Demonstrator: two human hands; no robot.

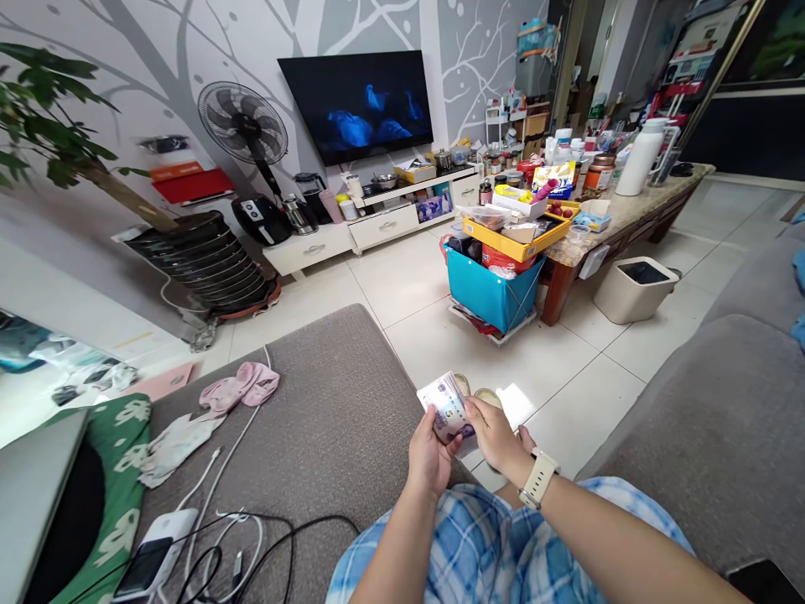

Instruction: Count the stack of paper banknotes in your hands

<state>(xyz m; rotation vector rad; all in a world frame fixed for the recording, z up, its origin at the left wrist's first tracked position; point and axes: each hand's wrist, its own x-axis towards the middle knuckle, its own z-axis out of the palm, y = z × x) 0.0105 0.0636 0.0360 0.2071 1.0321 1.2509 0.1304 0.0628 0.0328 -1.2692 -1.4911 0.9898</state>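
A small stack of banknotes (443, 404), pale with purple print and a large figure, is held above my lap. My left hand (428, 457) grips its lower left side, thumb on the front face. At its right edge, my right hand (496, 432) is closed with thumb and fingers on the notes. A cream watch (539, 478) sits on my right wrist. Below the notes, slippers (487, 397) show partly behind my hands. Blue and white plaid cloth (478, 537) covers my lap.
A grey sofa seat (327, 403) extends left, with cables, a white power strip (164, 537) and pink cloth (242, 386). Ahead stand a blue storage box (487, 289), a loaded coffee table (620, 222) and a beige bin (632, 294). A phone (764, 583) lies at lower right.
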